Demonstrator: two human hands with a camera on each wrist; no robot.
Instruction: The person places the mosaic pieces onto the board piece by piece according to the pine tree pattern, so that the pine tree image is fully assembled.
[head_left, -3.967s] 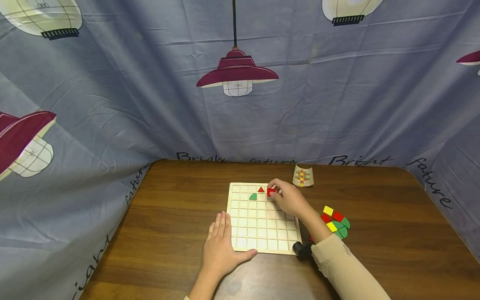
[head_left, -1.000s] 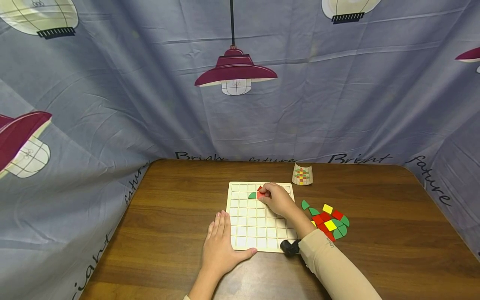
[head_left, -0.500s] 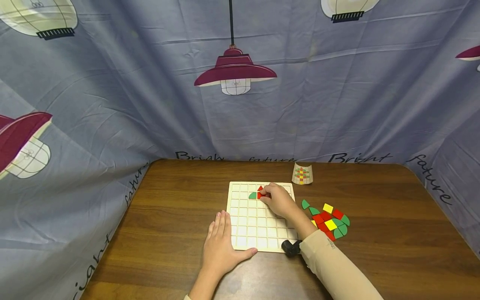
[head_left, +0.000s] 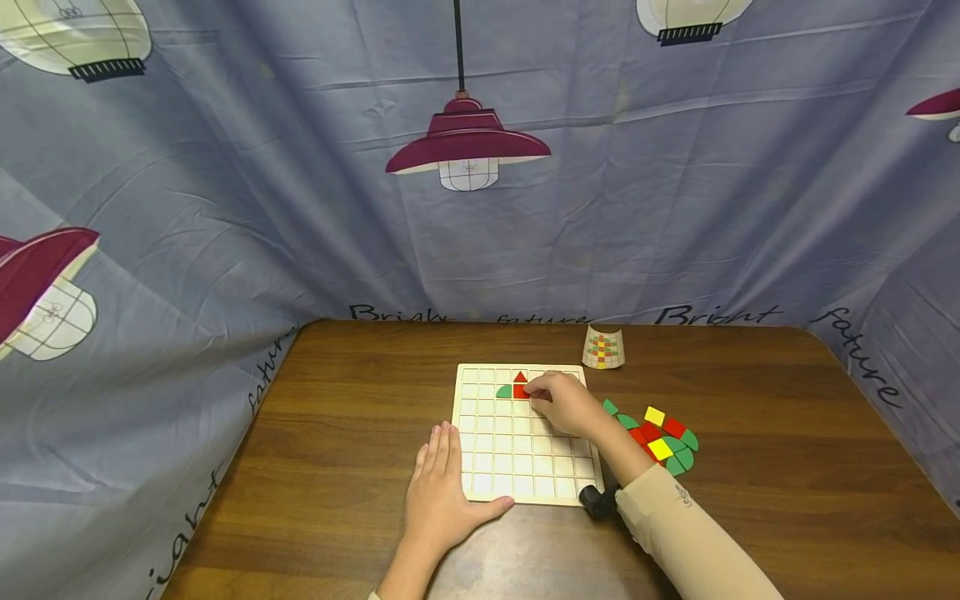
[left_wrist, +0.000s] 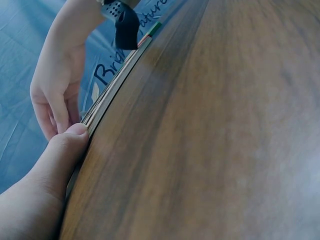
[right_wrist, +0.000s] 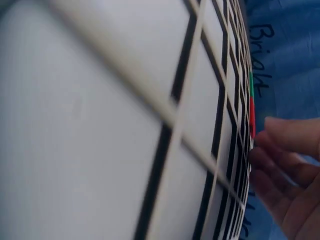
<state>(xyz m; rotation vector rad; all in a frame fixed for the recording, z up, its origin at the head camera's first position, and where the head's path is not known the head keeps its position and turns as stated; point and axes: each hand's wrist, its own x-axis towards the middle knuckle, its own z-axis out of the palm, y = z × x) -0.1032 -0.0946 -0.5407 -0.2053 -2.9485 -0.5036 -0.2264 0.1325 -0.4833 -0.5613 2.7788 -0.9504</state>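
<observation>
A pale gridded board (head_left: 480, 487) lies on the table. My left hand (head_left: 442, 500) rests flat against its left front corner, fingers straight along the side and thumb by the front edge. In the left wrist view, the left thumb (left_wrist: 62, 150) touches the board's edge. A red square tile (head_left: 520, 392) sits in a cell below a red triangle tile (head_left: 521, 377) and right of a green quarter-circle tile (head_left: 505, 392). My right hand (head_left: 566, 404) is at the red square's right edge, fingers loosely bent, pinching nothing visible; its fingertips (right_wrist: 270, 125) appear close to the tile.
Loose red, yellow and green tiles (head_left: 660, 450) lie right of the board, partly behind the right forearm. A curled pattern card (head_left: 603, 348) stands behind the board. A black wrist camera (head_left: 597, 502) hangs over the board's front right corner. A printed curtain (head_left: 480, 250) surrounds the table.
Over the four seconds, the red square went from a cell further right to below the triangle. In the last half second, my right hand drew slightly right off it. The left hand stayed still.
</observation>
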